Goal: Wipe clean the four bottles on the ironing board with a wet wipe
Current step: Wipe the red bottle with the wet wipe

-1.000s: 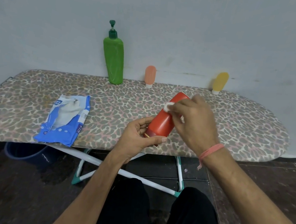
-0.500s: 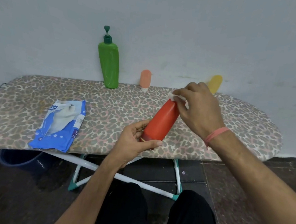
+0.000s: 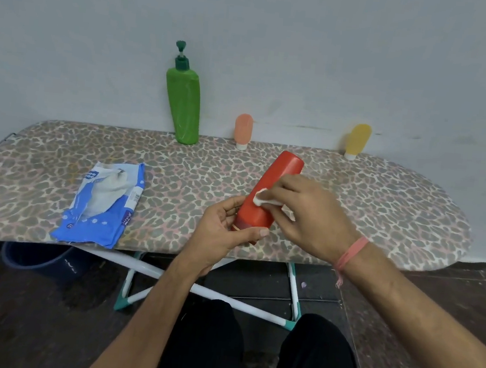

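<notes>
Here the left hand (image 3: pixel 218 235) curls fingers and thumb round the lower, cap end of the red bottle (image 3: pixel 267 195), tilting it above the ironing board (image 3: pixel 383 204) to expose its side; right hand (image 3: pixel 307 217) fingertips pinch the wet wipe (image 3: pixel 264 199) against mid-body, rubbing.

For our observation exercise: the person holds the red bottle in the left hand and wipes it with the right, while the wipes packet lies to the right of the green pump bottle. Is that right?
Not quite. The head view shows the wipes packet lying left of the green pump bottle, nearer the person. The rest stands: the left hand holds the red bottle; the right hand wipes it.
</notes>
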